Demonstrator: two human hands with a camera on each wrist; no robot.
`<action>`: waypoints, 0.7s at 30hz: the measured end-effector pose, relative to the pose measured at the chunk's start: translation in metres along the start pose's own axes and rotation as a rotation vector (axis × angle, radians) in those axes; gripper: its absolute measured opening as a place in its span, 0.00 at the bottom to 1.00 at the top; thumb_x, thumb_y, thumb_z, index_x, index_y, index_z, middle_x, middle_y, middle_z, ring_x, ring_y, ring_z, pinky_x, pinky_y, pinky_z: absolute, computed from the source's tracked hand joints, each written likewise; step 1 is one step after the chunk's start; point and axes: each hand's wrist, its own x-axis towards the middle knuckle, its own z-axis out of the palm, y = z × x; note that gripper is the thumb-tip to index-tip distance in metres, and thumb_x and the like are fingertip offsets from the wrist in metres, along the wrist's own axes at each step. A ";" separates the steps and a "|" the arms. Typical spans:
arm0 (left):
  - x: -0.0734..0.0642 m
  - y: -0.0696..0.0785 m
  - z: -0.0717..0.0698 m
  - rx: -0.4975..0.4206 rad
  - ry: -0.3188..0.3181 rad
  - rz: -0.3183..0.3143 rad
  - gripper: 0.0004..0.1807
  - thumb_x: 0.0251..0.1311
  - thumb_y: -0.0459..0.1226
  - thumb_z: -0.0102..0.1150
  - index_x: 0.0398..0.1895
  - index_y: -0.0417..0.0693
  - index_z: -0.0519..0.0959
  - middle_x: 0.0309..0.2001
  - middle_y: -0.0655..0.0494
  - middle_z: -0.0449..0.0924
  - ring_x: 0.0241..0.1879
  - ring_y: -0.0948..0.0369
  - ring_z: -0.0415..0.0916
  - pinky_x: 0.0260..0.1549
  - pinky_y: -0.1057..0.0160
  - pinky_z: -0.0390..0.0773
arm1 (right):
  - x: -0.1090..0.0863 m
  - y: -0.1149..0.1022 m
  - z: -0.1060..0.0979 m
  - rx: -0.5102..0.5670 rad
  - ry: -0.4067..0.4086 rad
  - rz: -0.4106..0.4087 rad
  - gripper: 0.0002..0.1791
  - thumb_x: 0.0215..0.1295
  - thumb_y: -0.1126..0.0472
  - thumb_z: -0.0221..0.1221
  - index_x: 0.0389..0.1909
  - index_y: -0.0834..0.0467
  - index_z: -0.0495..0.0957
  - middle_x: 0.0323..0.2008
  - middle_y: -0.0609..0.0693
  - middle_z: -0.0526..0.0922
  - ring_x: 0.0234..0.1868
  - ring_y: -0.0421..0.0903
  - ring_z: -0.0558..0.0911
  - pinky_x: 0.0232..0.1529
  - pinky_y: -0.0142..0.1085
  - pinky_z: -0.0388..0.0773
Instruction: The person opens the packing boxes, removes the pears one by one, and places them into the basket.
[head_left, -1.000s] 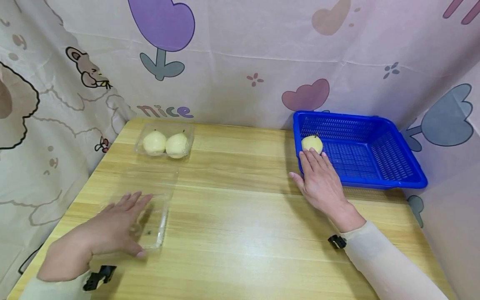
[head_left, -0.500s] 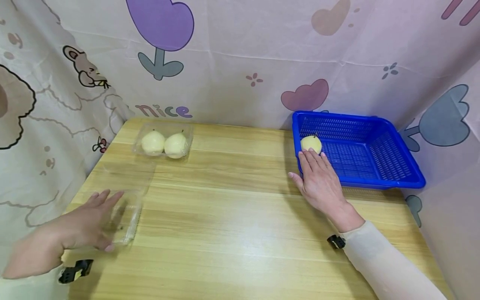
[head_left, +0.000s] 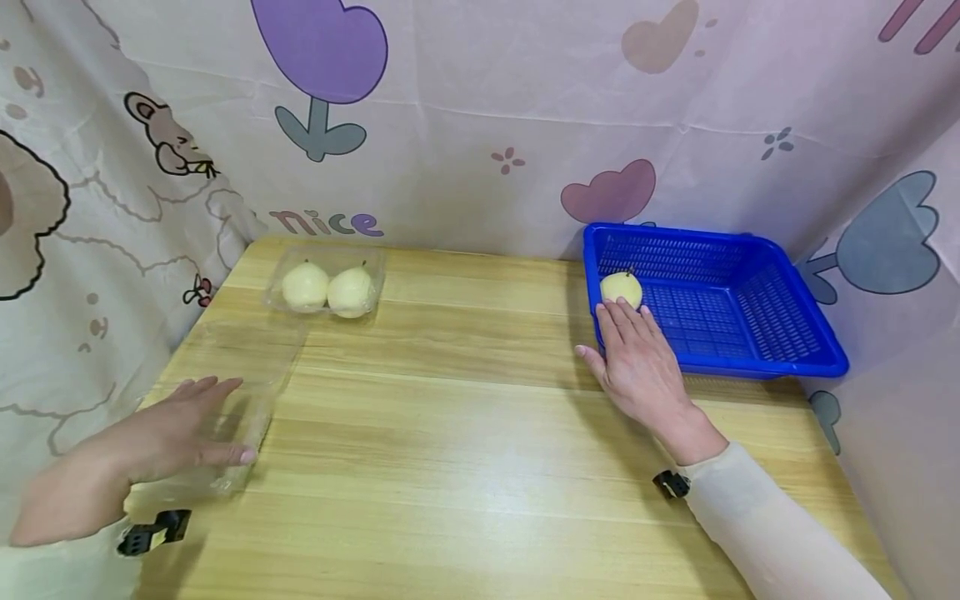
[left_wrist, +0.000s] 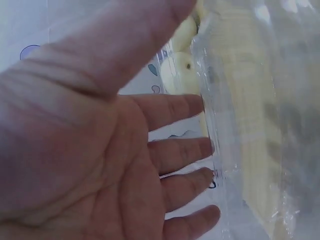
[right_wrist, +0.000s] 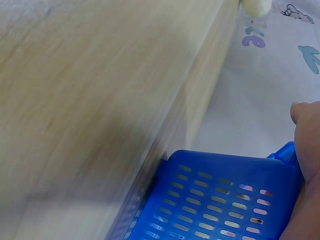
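My left hand (head_left: 176,433), fingers spread, lies over an open clear plastic clamshell box (head_left: 251,350) at the table's left side. In the left wrist view, its fingertips (left_wrist: 204,146) reach the box's edge, with nothing held in the palm. My right hand (head_left: 641,375) rests with straight fingers on the near-left rim of a blue plastic basket (head_left: 813,362). Just beyond those fingertips sits one pale yellow pear (head_left: 621,287) inside the basket. The right wrist view catches only part of this hand (right_wrist: 310,150) beside the slotted basket wall (right_wrist: 215,195).
Toward the back left stands a second clear plastic box (head_left: 378,271) holding two pears (head_left: 327,290). A wooden table (head_left: 480,433) carries everything. Printed cloth (head_left: 465,192) hangs along its back and sides.
The clear box near my left hand has slid left along with that hand, then stopped; the left thumb has since swung up and outward. My right hand has stayed at the basket.
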 end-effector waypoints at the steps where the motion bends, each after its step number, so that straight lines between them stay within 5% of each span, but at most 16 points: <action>1: 0.001 0.001 0.000 -0.006 -0.002 -0.003 0.66 0.57 0.60 0.73 0.80 0.24 0.48 0.73 0.08 0.43 0.71 0.14 0.39 0.59 0.13 0.54 | 0.000 0.000 0.000 0.001 -0.001 0.001 0.40 0.82 0.41 0.51 0.78 0.68 0.63 0.77 0.68 0.67 0.80 0.64 0.62 0.84 0.59 0.51; 7: 0.005 0.008 -0.002 0.020 0.012 -0.022 0.65 0.61 0.62 0.69 0.79 0.23 0.49 0.72 0.08 0.45 0.70 0.15 0.44 0.60 0.14 0.57 | 0.000 -0.001 -0.001 0.010 -0.003 0.008 0.40 0.82 0.42 0.51 0.78 0.69 0.62 0.77 0.68 0.66 0.81 0.65 0.62 0.84 0.59 0.51; 14: 0.010 0.019 -0.008 0.076 0.110 -0.012 0.58 0.68 0.62 0.63 0.78 0.22 0.54 0.72 0.11 0.51 0.69 0.17 0.51 0.62 0.17 0.60 | 0.001 -0.003 0.000 0.004 0.018 0.025 0.40 0.82 0.42 0.52 0.78 0.69 0.63 0.76 0.69 0.68 0.79 0.67 0.64 0.82 0.62 0.54; 21: 0.025 0.038 -0.022 0.061 0.168 0.001 0.56 0.72 0.64 0.56 0.79 0.24 0.53 0.75 0.15 0.50 0.73 0.19 0.48 0.68 0.20 0.55 | 0.003 -0.007 -0.001 -0.012 0.036 0.042 0.40 0.81 0.42 0.54 0.77 0.70 0.64 0.75 0.69 0.69 0.78 0.67 0.65 0.81 0.62 0.55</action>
